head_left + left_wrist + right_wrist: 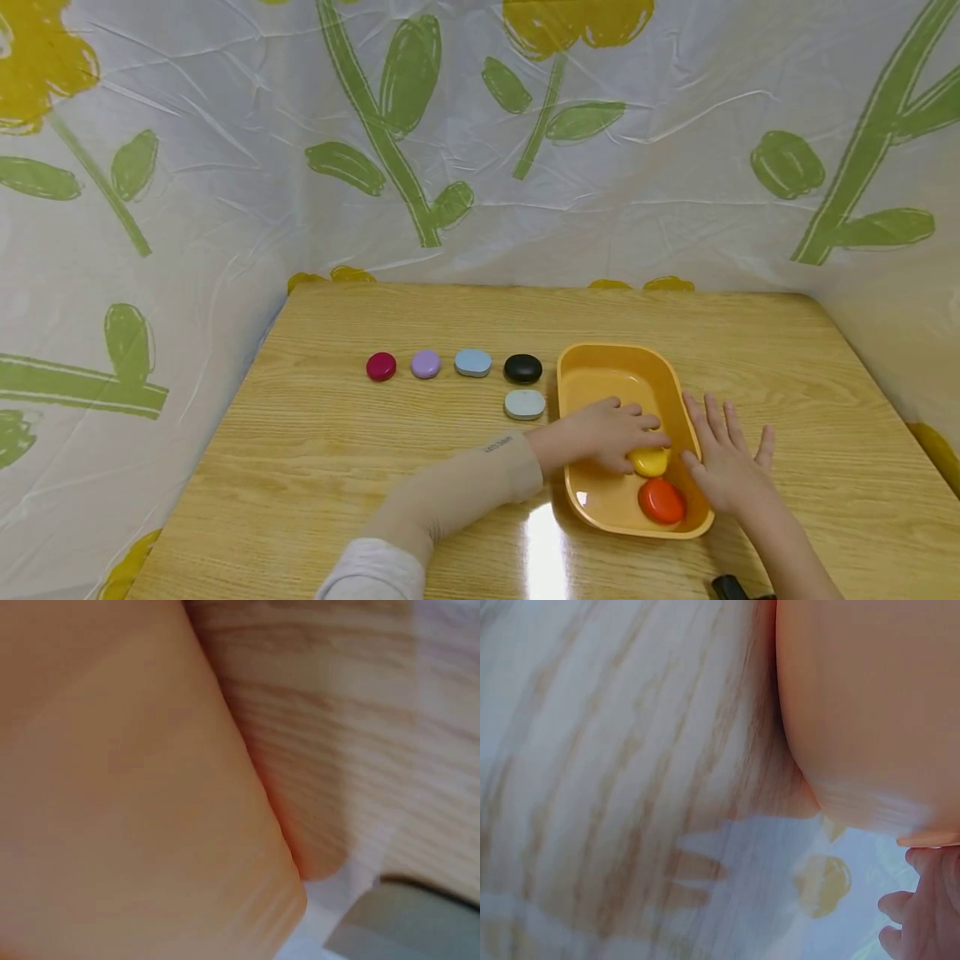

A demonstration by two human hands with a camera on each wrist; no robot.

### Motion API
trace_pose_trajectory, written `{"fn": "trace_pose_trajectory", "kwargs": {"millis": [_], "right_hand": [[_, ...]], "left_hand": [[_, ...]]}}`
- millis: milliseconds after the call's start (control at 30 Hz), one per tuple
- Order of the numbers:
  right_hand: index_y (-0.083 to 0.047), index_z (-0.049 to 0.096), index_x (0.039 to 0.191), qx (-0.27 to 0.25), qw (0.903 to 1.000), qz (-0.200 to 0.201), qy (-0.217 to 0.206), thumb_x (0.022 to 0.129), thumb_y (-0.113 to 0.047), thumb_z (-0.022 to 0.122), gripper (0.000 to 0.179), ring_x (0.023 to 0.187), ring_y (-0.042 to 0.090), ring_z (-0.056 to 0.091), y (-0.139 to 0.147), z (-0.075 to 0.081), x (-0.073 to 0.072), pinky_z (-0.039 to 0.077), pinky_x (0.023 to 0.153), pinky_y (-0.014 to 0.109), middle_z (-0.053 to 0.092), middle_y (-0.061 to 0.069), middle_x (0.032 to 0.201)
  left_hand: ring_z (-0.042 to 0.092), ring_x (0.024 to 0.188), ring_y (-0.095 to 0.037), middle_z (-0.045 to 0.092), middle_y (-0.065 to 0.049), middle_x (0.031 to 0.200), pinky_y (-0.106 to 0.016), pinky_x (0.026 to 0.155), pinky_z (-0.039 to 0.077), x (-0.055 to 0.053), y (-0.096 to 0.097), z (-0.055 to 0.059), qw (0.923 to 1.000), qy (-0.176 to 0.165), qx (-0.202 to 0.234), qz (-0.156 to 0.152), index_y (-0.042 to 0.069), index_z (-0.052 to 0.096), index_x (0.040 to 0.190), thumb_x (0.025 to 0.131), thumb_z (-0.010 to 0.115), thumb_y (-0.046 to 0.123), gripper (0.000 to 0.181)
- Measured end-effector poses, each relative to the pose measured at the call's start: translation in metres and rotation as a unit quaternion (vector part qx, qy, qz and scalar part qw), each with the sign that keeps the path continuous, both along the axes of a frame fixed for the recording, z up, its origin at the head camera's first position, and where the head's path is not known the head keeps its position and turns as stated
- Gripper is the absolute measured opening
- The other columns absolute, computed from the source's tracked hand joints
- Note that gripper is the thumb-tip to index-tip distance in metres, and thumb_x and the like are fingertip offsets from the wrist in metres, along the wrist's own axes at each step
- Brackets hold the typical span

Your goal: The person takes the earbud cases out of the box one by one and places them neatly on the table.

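My left hand (611, 433) reaches into the orange tray (600, 357), its thumb and fingers around a yellow pebble-shaped piece (649, 462) that they partly cover. Below it in the tray lies a red pebble-shaped piece (662, 502). My right hand (729, 468), fingers spread, is at the tray's right wall, with the thumb near the rim. In the left wrist view the tray's outer wall (135, 787) fills the left side. The right wrist view shows the tray's wall (870, 712) and fingers of the right hand (930, 907) at the lower right.
Left of the tray stand dark red (381, 367), lilac (425, 364), light blue (473, 362) and black (522, 368) pieces in a row. A pale grey piece (524, 404) lies below the black one. A black object (729, 587) shows at the wooden table's (315, 467) lower edge.
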State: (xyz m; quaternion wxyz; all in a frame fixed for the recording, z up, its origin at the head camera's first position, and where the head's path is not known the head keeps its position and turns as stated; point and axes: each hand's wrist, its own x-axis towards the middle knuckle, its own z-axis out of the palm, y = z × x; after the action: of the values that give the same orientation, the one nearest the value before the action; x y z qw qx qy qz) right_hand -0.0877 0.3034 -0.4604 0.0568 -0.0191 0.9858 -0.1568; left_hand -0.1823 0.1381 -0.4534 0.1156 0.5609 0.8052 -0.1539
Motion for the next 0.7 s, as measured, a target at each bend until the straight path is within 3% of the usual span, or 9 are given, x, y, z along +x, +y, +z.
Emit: {"fn": "trace_pose_trajectory", "kwargs": {"millis": [200, 700], "right_hand": [[-0.02, -0.014, 0.146, 0.001, 1.0, 0.0, -0.005, 0.096, -0.026, 0.037, 0.072, 0.132, 0.041, -0.02, 0.0003, 0.0001, -0.0002, -0.03, 0.087, 0.06, -0.014, 0.022, 0.148], [-0.02, -0.014, 0.146, -0.004, 1.0, -0.001, -0.007, 0.096, -0.028, 0.037, 0.071, 0.131, 0.041, -0.022, 0.001, 0.0005, -0.0015, -0.028, 0.087, 0.063, -0.014, 0.022, 0.148]], "left_hand": [[0.024, 0.129, -0.003, 0.021, 0.018, 0.146, -0.03, 0.103, 0.024, 0.0029, 0.0041, -0.001, 0.9998, -0.001, -0.019, -0.006, 0.044, 0.018, 0.142, 0.09, 0.048, 0.048, 0.061], [0.025, 0.13, -0.004, 0.024, 0.014, 0.146, -0.029, 0.102, 0.026, 0.0031, 0.0049, -0.0093, 0.9994, -0.014, 0.011, -0.03, 0.035, 0.02, 0.145, 0.088, 0.051, 0.048, 0.066]]}}
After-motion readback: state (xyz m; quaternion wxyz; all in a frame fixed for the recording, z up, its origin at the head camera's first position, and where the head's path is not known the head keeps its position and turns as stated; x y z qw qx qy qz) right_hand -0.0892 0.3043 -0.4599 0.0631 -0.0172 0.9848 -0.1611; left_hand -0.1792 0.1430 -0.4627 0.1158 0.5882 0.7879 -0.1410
